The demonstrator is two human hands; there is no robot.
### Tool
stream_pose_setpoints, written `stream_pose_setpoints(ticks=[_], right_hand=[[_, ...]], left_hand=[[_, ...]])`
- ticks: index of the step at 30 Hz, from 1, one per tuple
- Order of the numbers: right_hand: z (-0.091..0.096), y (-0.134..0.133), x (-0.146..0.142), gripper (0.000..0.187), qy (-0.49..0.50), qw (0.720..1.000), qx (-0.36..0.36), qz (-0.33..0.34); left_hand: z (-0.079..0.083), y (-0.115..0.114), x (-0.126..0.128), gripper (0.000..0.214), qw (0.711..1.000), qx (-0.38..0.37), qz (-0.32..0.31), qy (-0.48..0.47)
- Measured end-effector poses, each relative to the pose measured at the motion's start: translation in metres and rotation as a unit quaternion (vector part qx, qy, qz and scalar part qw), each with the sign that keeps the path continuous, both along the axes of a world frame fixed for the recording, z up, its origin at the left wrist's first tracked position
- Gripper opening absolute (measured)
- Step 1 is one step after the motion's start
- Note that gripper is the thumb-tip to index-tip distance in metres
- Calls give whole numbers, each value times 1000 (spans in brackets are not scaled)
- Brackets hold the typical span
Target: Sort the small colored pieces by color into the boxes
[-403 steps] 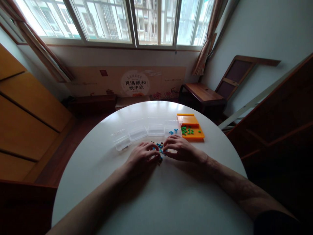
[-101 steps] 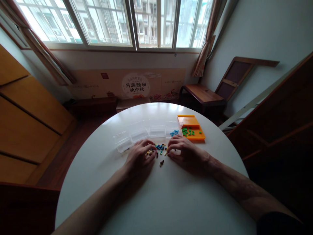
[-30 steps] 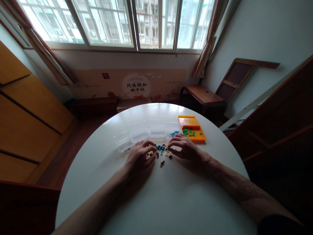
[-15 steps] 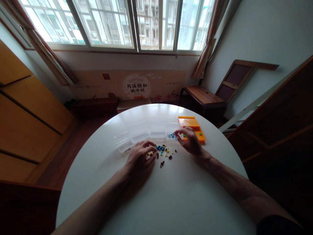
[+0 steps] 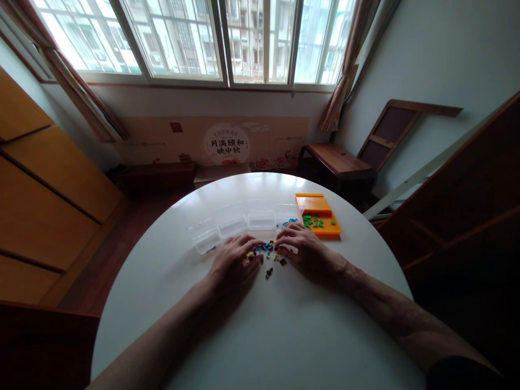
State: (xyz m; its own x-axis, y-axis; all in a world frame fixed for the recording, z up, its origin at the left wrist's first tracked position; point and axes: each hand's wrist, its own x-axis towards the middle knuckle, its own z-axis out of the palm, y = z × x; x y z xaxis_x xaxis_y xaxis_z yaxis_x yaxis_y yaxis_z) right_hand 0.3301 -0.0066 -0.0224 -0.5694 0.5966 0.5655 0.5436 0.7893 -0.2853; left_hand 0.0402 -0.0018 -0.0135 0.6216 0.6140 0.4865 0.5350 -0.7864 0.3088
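Four transparent boxes stand in a curved row on the far part of the white surface, with their lids raised toward the far side; I judge that the bend follows the reach of the arms and that the raised lids give the fingers free access. On the near side of this row, a loose heap of small mixed pieces, blue, yellow and dark brown, lies directly on the surface between the two hands; this middle place is probably equally easy for both. The left hand rests at the left edge of the heap with thumb and forefinger apart and curved around some pieces, perhaps to keep them from scattering. The right hand is bent over the right edge, its fingers curled downward, but I cannot tell whether the fingertips pinch a piece. Just beyond the right hand, light blue pieces lie in the rightmost box, and to the right of it an orange tray carries green pieces, so the walls seem to serve for keeping these colours apart. One dark brown piece and a small cluster lie nearer than the main heap, and for their position I see no clear reason
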Motion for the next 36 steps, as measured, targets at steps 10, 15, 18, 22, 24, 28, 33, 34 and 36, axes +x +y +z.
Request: stream_pose_setpoints(ticks=[10,15,18,22,24,28,33,34,36], right_hand=[[5,-4,-3,9,5,999,-42,20],[11,-8,-3,12,13,997,-70,27],[9,-7,-2,7,16,997,-71,36],[6,-3,-1,4,9,997,-65,45],[5,-3,-1,4,4,997,-64,49],[5,-4,0,3,-1,997,-64,52],[6,-4,1,3,4,997,-58,56],[7,-4,1,4,0,997,-59,56],[10,-6,1,6,-2,997,-60,55]], left_hand=[[-2,0,0,25,1000,-6,-1,28],[-2,1,0,23,999,-7,15,27],[-2,2,-1,23,1000,-6,12,25],[-3,2,-2,19,1000,-1,11,12],[-3,2,-2,15,1000,3,9,6],[-3,1,0,14,1000,19,9,2],[-1,1,1,16,999,33,15,5],[-1,1,1,16,999,35,15,5],[0,0,1,16,999,37,15,6]])
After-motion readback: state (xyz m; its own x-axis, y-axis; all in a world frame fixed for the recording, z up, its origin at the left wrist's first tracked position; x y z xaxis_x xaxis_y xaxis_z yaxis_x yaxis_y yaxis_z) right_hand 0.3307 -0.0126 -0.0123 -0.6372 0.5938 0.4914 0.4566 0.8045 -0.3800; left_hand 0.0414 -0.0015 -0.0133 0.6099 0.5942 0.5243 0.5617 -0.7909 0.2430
